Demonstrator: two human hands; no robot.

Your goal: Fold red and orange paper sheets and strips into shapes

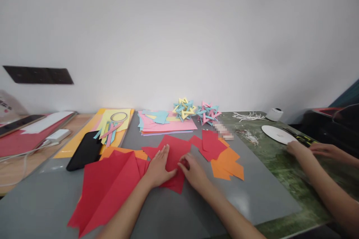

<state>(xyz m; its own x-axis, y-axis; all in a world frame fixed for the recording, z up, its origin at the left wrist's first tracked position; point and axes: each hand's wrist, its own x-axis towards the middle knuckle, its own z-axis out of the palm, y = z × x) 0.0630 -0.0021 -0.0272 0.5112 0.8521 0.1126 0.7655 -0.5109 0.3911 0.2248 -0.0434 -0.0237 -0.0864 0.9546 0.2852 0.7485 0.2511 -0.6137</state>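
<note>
A sheet of red paper [176, 145] lies on the grey mat in front of me. My left hand [158, 168] rests on it with the fingers stretched out flat and the thumb pointing right. At the sheet's right side my right hand [193, 171] is closed, thumb and fingertips pinched together at the paper. What they pinch, if anything, I cannot make out. To the left lies a large creased red paper [109, 183] with an orange piece partly beneath it. Cut red pieces [213, 145] and orange pieces [228, 164] lie to the right.
Two folded paper stars [184, 109] stand by the wall beside stacked coloured paper [179, 125]. A black phone [84, 151], paper strips [109, 134] and a tape roll [118, 117] are left. Right, another person's hands [300, 149] are near a white disc [276, 134].
</note>
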